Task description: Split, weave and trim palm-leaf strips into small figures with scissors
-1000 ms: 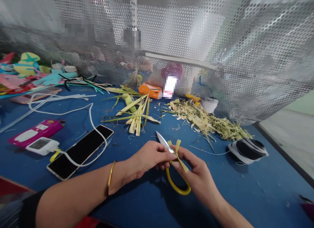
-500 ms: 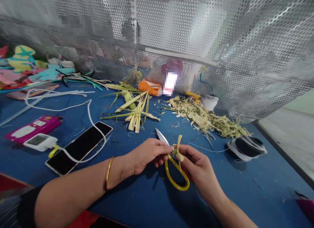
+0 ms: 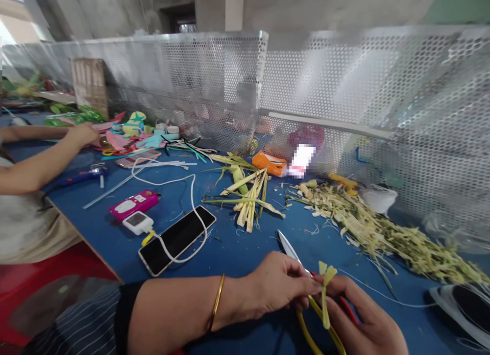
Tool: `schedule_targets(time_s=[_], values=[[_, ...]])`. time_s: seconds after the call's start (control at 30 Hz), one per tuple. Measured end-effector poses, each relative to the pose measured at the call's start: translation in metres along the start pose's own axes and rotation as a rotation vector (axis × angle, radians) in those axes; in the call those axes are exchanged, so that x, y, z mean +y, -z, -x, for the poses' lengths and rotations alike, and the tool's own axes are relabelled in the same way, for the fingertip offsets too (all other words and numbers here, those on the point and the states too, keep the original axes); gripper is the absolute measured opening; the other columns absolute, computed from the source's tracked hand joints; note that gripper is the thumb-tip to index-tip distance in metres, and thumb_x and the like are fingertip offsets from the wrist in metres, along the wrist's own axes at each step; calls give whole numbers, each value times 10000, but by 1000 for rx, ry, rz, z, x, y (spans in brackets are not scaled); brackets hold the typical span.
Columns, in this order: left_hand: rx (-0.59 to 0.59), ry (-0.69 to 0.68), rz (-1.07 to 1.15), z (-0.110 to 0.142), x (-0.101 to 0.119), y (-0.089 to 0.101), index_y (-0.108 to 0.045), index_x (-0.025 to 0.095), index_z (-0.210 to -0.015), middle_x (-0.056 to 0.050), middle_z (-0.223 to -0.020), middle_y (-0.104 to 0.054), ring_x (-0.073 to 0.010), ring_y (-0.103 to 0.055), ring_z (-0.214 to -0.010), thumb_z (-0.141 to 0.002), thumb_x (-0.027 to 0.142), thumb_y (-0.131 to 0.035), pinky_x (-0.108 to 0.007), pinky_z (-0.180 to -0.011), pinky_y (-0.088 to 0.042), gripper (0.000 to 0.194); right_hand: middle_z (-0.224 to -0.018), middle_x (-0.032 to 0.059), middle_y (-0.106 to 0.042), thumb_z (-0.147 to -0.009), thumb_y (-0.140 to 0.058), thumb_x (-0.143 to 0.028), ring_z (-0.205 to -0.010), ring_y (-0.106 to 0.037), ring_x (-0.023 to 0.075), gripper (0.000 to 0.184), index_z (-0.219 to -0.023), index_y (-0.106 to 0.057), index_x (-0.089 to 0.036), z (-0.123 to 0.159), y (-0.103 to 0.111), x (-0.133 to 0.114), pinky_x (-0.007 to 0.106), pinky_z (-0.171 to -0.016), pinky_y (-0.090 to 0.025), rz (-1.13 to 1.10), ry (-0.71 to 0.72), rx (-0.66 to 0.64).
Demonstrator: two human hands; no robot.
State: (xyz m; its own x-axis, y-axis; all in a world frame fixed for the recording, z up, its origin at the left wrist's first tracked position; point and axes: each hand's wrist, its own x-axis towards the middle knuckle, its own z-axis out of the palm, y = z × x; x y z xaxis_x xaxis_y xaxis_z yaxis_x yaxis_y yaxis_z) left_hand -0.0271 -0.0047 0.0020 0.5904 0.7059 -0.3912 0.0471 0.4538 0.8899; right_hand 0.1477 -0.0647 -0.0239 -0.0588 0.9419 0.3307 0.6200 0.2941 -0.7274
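Observation:
My left hand [image 3: 277,286], with a gold bangle at its wrist, is closed in a pinch at the side of a small pale green strip of plant leaf [image 3: 326,296]. On the other side, the curled fingers of my right hand [image 3: 362,314] grip the same strip. It looks tied or folded at its middle, with two short ends upward and one downward. Beneath both hands lie scissors [image 3: 290,248] with one yellow and one red handle, partly hidden by my fingers. A thin white thread [image 3: 383,295] runs from near my right hand towards a dark spool [image 3: 467,306].
Shredded plant bits [image 3: 375,232] and cut stalks [image 3: 250,197] lie beyond my hands. A phone [image 3: 178,240], a white cable and a magenta device [image 3: 133,204] are left. A perforated metal screen [image 3: 337,69] stands behind. At far left, a co-worker's arms [image 3: 49,161] reach over the table.
The view has swung left and up, bringing the co-worker into sight. Both hands still hold the leaf strip, whose upper ends now show more spread apart.

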Motion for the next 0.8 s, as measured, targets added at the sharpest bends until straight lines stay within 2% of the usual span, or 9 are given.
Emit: schedule_targets(time_s=[0.07,0.13,0.23,0.3,0.37,0.47,0.6,0.7,0.8], values=[[-18,-16,-12,-1,0,1,-621,137,-675,-4,-620,-604,-78,-504,-493,-657,529,-732,-223,-475,-324,408,-905,45,-750,-812,-605,-405,-735,-710,197,198,-878,-700,-244,-1,4,5,203,-624,-544,39,-36,44],[-10,-35,-13,-2,0,2,-650,131,-764,-26,-728,-638,-76,-530,-517,-745,454,-677,-218,-473,-332,325,-918,50,-756,-801,-589,-464,-780,-720,223,265,-893,-696,-239,-3,11,14,227,-651,-555,105,-112,161],[49,-55,-40,-2,1,3,-672,120,-825,-20,-718,-623,-69,-530,-529,-768,298,-662,-206,-494,-346,187,-915,60,-761,-771,-554,-549,-826,-722,268,384,-940,-687,-231,-8,21,34,292,-668,-565,253,-255,319],[53,-70,-63,-3,1,3,-685,109,-816,-16,-691,-613,-71,-531,-540,-754,241,-663,-206,-528,-378,147,-937,68,-758,-766,-522,-583,-840,-720,284,462,-1018,-669,-225,-11,25,47,332,-668,-565,346,-280,285],[23,-104,-97,-3,-1,4,-701,105,-821,-24,-696,-627,-79,-543,-560,-746,222,-655,-221,-577,-422,147,-960,82,-750,-799,-468,-596,-835,-718,289,512,-1091,-635,-211,-13,27,53,359,-649,-562,445,-243,221],[-2,-202,-252,-2,-5,6,-730,116,-871,-49,-735,-676,-109,-584,-624,-748,246,-640,-245,-640,-456,200,-1038,119,-716,-870,-404,-568,-869,-703,306,514,-1158,-585,-183,-12,25,45,392,-658,-552,645,-97,235],[66,-319,-508,0,-4,10,-749,160,-922,-52,-781,-719,-143,-616,-689,-775,330,-618,-242,-632,-440,260,-1056,126,-690,-938,-411,-429,-910,-676,290,386,-1193,-558,-178,-7,19,22,397,-753,-517,798,218,319],[127,-412,-625,-2,0,15,-751,190,-908,-29,-816,-731,-142,-629,-740,-799,315,-595,-231,-649,-428,228,-988,115,-702,-940,-466,-296,-863,-672,247,276,-1159,-575,-170,-3,13,6,383,-809,-484,762,478,325],[183,-466,-725,-7,3,19,-751,199,-865,-7,-787,-727,-135,-626,-731,-802,274,-586,-225,-657,-424,191,-910,80,-714,-901,-537,-195,-847,-677,199,163,-1045,-610,-173,-4,9,-23,345,-849,-479,619,658,232]])
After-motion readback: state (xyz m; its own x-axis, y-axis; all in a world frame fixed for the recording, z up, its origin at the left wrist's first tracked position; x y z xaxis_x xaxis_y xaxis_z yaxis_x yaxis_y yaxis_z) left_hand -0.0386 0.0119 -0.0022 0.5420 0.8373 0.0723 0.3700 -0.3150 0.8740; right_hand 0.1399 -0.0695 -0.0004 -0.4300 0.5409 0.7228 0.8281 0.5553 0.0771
